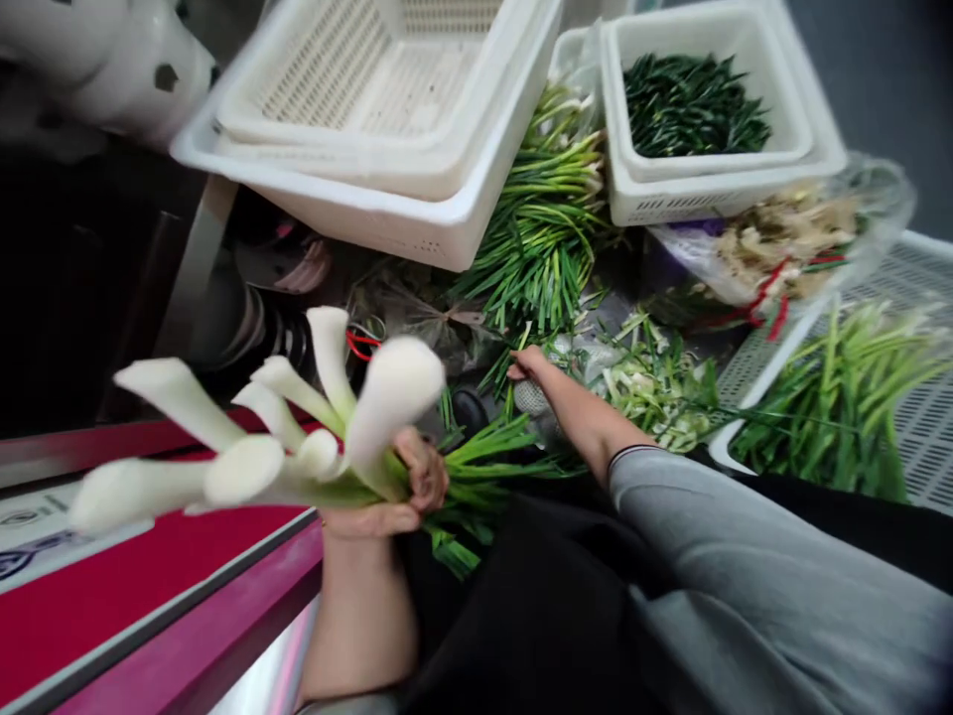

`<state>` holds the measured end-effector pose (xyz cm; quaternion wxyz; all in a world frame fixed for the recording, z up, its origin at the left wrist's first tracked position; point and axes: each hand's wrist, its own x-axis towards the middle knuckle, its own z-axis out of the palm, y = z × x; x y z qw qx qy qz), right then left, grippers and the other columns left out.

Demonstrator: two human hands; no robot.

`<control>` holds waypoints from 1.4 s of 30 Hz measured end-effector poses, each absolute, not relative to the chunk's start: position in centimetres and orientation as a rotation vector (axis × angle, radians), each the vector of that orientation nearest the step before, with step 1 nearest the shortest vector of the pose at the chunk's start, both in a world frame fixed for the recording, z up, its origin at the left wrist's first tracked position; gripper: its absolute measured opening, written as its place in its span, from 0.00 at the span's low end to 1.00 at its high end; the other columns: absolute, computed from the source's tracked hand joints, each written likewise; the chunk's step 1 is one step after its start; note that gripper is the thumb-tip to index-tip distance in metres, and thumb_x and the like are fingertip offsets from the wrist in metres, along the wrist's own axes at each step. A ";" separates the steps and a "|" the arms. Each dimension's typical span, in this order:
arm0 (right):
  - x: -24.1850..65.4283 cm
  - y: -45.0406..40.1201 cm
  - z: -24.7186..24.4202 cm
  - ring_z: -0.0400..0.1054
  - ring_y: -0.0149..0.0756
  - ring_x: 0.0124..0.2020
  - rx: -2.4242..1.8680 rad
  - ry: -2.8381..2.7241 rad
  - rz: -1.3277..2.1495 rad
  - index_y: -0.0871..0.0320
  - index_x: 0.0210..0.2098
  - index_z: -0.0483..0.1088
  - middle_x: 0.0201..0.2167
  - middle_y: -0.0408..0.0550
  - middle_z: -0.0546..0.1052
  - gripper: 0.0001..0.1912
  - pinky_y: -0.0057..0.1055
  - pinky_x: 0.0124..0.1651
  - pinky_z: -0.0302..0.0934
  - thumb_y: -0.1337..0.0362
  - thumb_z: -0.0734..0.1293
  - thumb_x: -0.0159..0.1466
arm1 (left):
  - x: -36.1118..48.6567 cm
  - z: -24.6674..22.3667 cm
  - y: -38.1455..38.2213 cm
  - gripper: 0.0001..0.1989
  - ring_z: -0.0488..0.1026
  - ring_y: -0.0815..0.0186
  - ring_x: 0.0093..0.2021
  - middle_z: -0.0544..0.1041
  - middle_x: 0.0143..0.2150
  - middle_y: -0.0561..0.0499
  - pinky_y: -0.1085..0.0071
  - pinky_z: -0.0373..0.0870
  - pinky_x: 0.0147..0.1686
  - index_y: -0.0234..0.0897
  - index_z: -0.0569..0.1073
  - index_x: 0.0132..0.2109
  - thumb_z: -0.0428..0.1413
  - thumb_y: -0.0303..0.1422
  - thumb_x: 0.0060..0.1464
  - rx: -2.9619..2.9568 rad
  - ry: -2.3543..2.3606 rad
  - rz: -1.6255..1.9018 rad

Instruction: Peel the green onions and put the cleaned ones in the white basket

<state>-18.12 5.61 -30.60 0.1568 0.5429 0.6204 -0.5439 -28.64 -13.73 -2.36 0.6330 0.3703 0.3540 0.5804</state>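
Observation:
In my left hand (424, 472) is a bunch of spring onions (249, 472), gripped around the stems. Their thick white root ends point to the left, close to the camera, and the green leaves spread out to the right behind the hand. Farther down, my right hand (527, 365) reaches low with its fingers drawn together beside some loose green leaves. What it pinches, if anything, is too small to make out. Beside that forearm lies a heap of trimmed leaves and peelings (662, 387). Beyond the hand rests a large pile of spring onions (547, 233).
Stacked white crates (372, 214) stand at the back left. Another white crate (707, 169) at the back right holds dark green vegetables (692, 104). Nearby is a clear plastic bag (789, 243). On the right, a white basket (923, 387) contains more spring onions (841, 397). A red-pink ledge (179, 576) runs along the left.

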 end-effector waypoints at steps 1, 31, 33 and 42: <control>-18.4 6.0 -31.0 0.72 0.31 0.23 1.570 1.743 -1.590 0.72 0.42 0.70 0.22 0.52 0.76 0.14 0.23 0.27 0.66 0.65 0.60 0.67 | -28.7 -2.3 -13.6 0.10 0.65 0.71 0.18 0.64 0.20 0.56 0.70 0.65 0.22 0.37 0.67 0.34 0.60 0.29 0.44 0.850 0.795 1.317; 4.5 -1.1 2.2 0.68 0.26 0.18 1.207 2.683 -1.956 0.64 0.25 0.69 0.18 0.41 0.71 0.11 0.19 0.19 0.58 0.62 0.69 0.56 | -11.0 -0.9 -8.9 0.17 0.73 0.64 0.30 0.77 0.27 0.50 0.68 0.69 0.34 0.31 0.77 0.31 0.68 0.31 0.28 0.900 1.298 1.358; 5.5 -2.3 2.0 0.67 0.26 0.17 1.106 2.751 -1.813 0.64 0.24 0.69 0.17 0.41 0.71 0.10 0.20 0.19 0.58 0.63 0.66 0.58 | -10.8 -0.5 -9.6 0.14 0.73 0.64 0.29 0.76 0.26 0.50 0.68 0.68 0.33 0.31 0.76 0.28 0.68 0.30 0.29 1.016 1.394 1.287; 14.0 -0.3 8.7 0.55 0.20 0.11 1.412 2.365 -2.651 0.63 0.29 0.72 0.15 0.39 0.67 0.07 0.22 0.17 0.61 0.64 0.70 0.57 | -13.5 -1.9 -12.0 0.15 0.74 0.62 0.29 0.75 0.25 0.51 0.67 0.69 0.32 0.33 0.73 0.30 0.68 0.33 0.33 0.961 1.394 1.252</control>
